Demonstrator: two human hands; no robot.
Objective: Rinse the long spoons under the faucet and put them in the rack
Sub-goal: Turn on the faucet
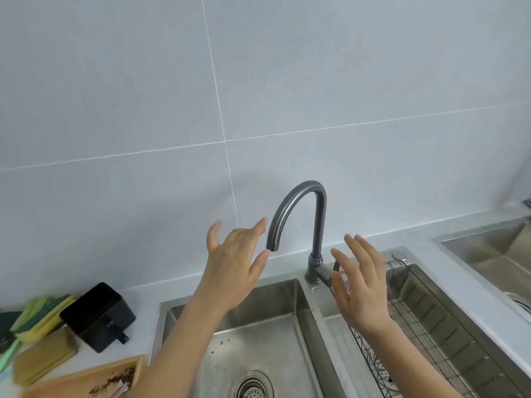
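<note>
A dark grey gooseneck faucet [309, 216] stands behind the steel sink, its spout over the left basin [275, 334]. No water runs from it. My left hand [235, 265] is raised with fingers spread just left of the spout; fingertips are close to the spout end. My right hand [359, 285] is open, fingers apart, just right of the faucet base and in front of its lever [334, 271]. A wire rack [416, 320] lies in the right basin. No long spoons are visible.
On the counter at left sit a black rectangular container [97, 315], a pile of green and yellow sponges [37, 320] and a wooden tray [86, 380]. A drain strainer [253, 386] is in the left basin. Another steel sink [488, 248] lies at the far right.
</note>
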